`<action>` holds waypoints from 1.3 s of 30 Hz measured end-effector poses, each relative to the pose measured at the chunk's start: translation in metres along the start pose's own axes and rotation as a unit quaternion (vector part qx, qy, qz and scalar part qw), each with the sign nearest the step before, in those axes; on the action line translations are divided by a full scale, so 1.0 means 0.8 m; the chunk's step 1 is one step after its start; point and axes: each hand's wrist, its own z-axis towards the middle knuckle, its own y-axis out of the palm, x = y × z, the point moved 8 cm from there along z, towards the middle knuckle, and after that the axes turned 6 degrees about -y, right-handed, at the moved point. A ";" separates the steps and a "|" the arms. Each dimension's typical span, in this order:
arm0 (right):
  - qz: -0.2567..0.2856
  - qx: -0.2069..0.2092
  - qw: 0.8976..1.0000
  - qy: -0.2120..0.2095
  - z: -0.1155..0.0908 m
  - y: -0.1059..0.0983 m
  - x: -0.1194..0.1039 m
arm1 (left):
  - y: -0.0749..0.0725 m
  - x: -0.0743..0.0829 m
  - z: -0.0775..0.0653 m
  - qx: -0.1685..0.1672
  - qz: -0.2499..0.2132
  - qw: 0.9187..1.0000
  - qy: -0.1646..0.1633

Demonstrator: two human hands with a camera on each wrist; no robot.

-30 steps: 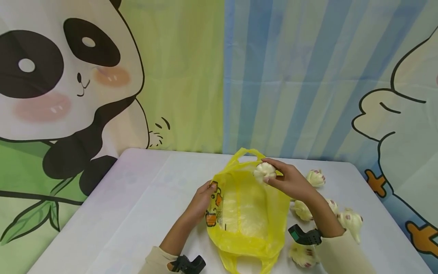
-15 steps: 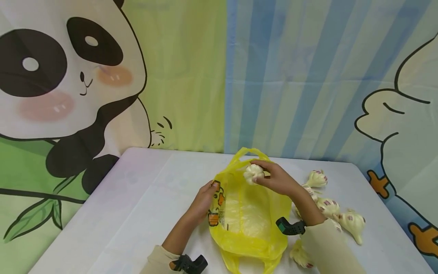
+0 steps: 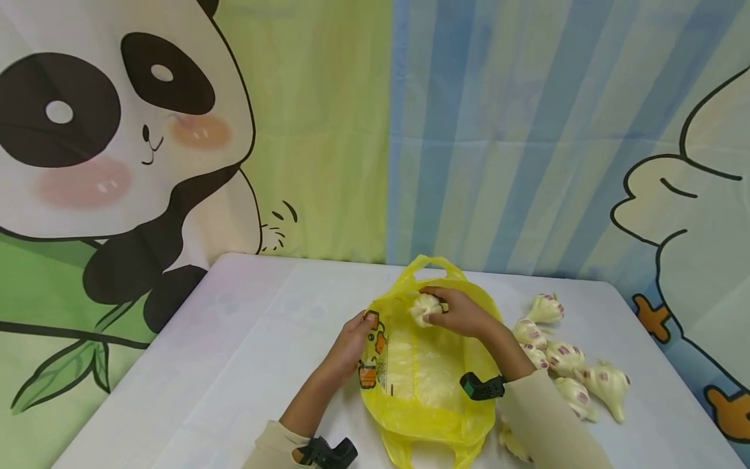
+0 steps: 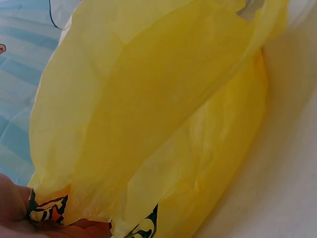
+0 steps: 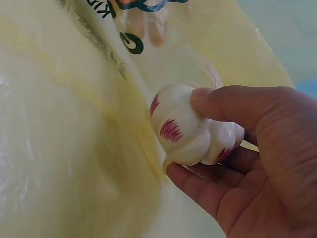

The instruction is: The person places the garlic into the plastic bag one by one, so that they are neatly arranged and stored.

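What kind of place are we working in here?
Probably an indoor recording corner or play-style setup, rather than an ordinary kitchen: a white table stands in front of a printed cartoon backdrop with a big panda, and the person wears black wrist devices.

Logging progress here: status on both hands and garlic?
Left hand grips bag. Right hand holds garlic at bag's opening. No obstruction visible.

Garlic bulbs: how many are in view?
8: one garlic bulb in the right hand; six bulbs on the table, right of that forearm; another bulb between yellow bag and right sleeve. More may be hidden.
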 end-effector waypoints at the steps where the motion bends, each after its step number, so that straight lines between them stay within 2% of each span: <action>1: -0.003 -0.005 1.000 0.005 0.000 0.002 0.002 | 0.000 -0.001 0.000 -0.001 0.000 1.000 0.000; 14: -0.013 -0.068 0.997 0.037 0.001 0.023 0.017 | 0.001 0.004 0.000 -0.001 0.001 1.000 0.001; 25: -0.008 -0.069 0.997 0.031 0.001 0.029 0.020 | 0.000 0.001 0.002 -0.001 0.002 1.000 -0.002; 34: -0.035 -0.065 0.996 0.042 -0.001 0.032 0.009 | -0.002 -0.001 0.002 0.001 -0.004 1.000 -0.002; 39: -0.037 -0.067 0.997 0.029 -0.004 0.033 0.004 | -0.003 -0.002 0.002 0.008 0.001 1.000 -0.006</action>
